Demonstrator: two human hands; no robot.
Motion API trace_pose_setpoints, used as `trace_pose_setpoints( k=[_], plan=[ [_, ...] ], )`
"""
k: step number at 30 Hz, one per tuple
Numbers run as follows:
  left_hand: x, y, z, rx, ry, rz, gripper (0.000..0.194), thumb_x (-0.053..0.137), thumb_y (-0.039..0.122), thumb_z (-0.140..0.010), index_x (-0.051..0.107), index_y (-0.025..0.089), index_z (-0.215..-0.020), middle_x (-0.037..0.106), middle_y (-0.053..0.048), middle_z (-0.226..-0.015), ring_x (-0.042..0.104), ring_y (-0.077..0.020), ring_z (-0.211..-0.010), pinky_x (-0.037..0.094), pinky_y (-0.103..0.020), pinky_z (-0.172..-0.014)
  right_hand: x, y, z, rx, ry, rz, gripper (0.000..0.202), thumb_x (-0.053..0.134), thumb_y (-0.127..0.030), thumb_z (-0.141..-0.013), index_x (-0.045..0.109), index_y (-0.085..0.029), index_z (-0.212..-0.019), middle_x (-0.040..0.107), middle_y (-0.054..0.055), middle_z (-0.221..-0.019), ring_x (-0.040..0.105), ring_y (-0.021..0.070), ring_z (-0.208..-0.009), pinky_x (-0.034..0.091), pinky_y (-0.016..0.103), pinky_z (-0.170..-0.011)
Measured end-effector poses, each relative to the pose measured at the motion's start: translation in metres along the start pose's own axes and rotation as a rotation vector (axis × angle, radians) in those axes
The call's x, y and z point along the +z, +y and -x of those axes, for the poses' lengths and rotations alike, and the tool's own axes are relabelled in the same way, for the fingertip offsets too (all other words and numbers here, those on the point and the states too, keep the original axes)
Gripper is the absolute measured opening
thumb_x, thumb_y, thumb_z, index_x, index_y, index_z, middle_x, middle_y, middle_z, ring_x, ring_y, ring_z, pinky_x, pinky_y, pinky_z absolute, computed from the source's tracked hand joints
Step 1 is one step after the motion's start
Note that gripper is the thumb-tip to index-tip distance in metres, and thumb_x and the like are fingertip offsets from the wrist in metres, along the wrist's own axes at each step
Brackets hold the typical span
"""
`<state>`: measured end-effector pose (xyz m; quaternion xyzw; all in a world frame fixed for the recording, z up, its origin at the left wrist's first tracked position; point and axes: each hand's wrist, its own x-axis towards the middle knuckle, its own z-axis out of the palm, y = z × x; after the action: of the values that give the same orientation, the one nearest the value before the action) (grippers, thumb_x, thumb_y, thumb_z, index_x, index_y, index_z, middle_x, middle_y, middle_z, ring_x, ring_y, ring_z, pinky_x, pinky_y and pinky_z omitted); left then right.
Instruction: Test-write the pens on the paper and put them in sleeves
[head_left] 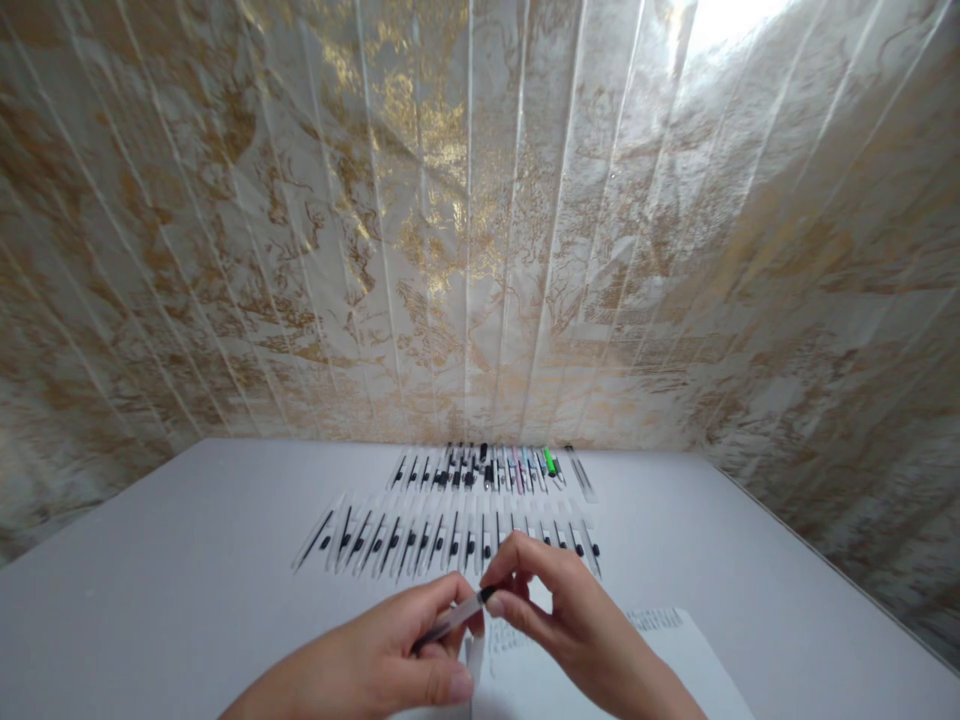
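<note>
A translucent pen [452, 622] with a dark end slants between my two hands, low in the middle of the view. The fingers of my left hand [390, 650] are closed around its barrel. At its upper right end, the thumb and forefinger of my right hand [551, 605] pinch the black tip. Beneath my hands lies a white sheet of paper [600, 665] with handwriting on it, partly covered by them. Just beyond, a row of clear pens with black parts [410, 545] lies across the table.
Farther back on the white table [187, 560], a second row holds several pens [457, 470], some pink or blue, and a bright green marker [550, 461]. A shiny gold-and-silver patterned curtain [450, 220] hangs behind the table's back edge.
</note>
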<state>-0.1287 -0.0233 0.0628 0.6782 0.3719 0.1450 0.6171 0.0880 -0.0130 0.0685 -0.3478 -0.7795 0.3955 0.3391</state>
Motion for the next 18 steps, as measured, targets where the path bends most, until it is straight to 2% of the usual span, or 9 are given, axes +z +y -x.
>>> trace_pose_setpoints(
  k=[3,6,9,11,13,15,17,18],
  plan=[
    [0.003,0.001,-0.001,-0.014,0.000,0.037,0.025,0.061,0.036,-0.082,0.046,0.021,-0.094,0.034,0.006,-0.080,0.029,-0.0124,-0.071,0.029,-0.024,-0.066,0.007,0.002,0.000,-0.037,-0.005,0.184,0.019,0.048,-0.033,-0.096,0.052,-0.021,-0.081,0.059,0.000,-0.076,0.052,0.0133,-0.068,0.040,0.022,-0.063],
    [0.007,0.004,-0.004,0.002,0.025,0.026,0.022,0.059,0.032,-0.082,0.042,0.021,-0.092,0.034,0.006,-0.081,0.031,-0.0121,-0.072,0.031,-0.024,-0.068,0.017,0.007,-0.002,-0.038,0.019,0.368,0.038,0.035,-0.042,-0.100,0.047,-0.022,-0.070,0.054,0.000,-0.068,0.049,0.0141,-0.061,0.034,0.024,-0.058],
    [0.010,0.007,-0.005,-0.014,0.076,0.011,0.023,0.059,0.029,-0.082,0.042,0.021,-0.095,0.036,0.005,-0.083,0.033,-0.0121,-0.074,0.033,-0.025,-0.072,0.022,0.011,-0.005,0.058,0.034,0.373,0.050,0.029,-0.049,-0.099,0.043,-0.022,-0.060,0.048,-0.003,-0.054,0.043,0.0123,-0.050,0.029,0.025,-0.053],
    [0.011,0.008,-0.005,-0.036,0.088,-0.006,0.022,0.058,0.027,-0.082,0.043,0.021,-0.098,0.037,0.006,-0.082,0.035,-0.0119,-0.074,0.034,-0.025,-0.072,0.018,0.010,-0.005,0.112,0.037,0.334,0.054,0.027,-0.052,-0.099,0.042,-0.022,-0.056,0.047,-0.003,-0.050,0.044,0.0120,-0.047,0.029,0.025,-0.052],
    [0.010,0.007,-0.005,-0.049,0.092,-0.007,0.021,0.057,0.026,-0.083,0.045,0.021,-0.100,0.037,0.007,-0.078,0.035,-0.0116,-0.072,0.033,-0.025,-0.069,0.012,0.006,-0.003,0.122,0.039,0.311,0.053,0.026,-0.052,-0.099,0.045,-0.022,-0.060,0.053,-0.002,-0.056,0.049,0.0135,-0.052,0.033,0.024,-0.056],
    [0.009,0.005,-0.005,-0.049,0.108,-0.007,0.021,0.056,0.027,-0.084,0.045,0.020,-0.101,0.036,0.008,-0.075,0.035,-0.0114,-0.070,0.031,-0.025,-0.066,0.007,0.003,-0.001,0.105,0.031,0.290,0.042,0.031,-0.050,-0.099,0.050,-0.022,-0.074,0.059,0.000,-0.069,0.054,0.0148,-0.062,0.036,0.024,-0.060],
    [0.010,0.003,-0.005,-0.044,0.135,-0.016,0.021,0.056,0.027,-0.084,0.045,0.020,-0.101,0.038,0.008,-0.075,0.036,-0.0115,-0.069,0.032,-0.025,-0.066,0.008,0.002,0.000,0.085,-0.001,0.277,0.028,0.038,-0.045,-0.098,0.050,-0.023,-0.085,0.060,0.000,-0.077,0.054,0.0148,-0.066,0.037,0.023,-0.061],
    [0.010,0.003,-0.006,-0.050,0.144,-0.028,0.021,0.056,0.027,-0.083,0.046,0.020,-0.100,0.038,0.008,-0.075,0.036,-0.0116,-0.069,0.032,-0.025,-0.066,0.010,0.003,-0.001,0.083,-0.009,0.284,0.025,0.040,-0.043,-0.097,0.049,-0.023,-0.085,0.059,0.000,-0.076,0.054,0.0146,-0.065,0.036,0.022,-0.060]
  ],
)
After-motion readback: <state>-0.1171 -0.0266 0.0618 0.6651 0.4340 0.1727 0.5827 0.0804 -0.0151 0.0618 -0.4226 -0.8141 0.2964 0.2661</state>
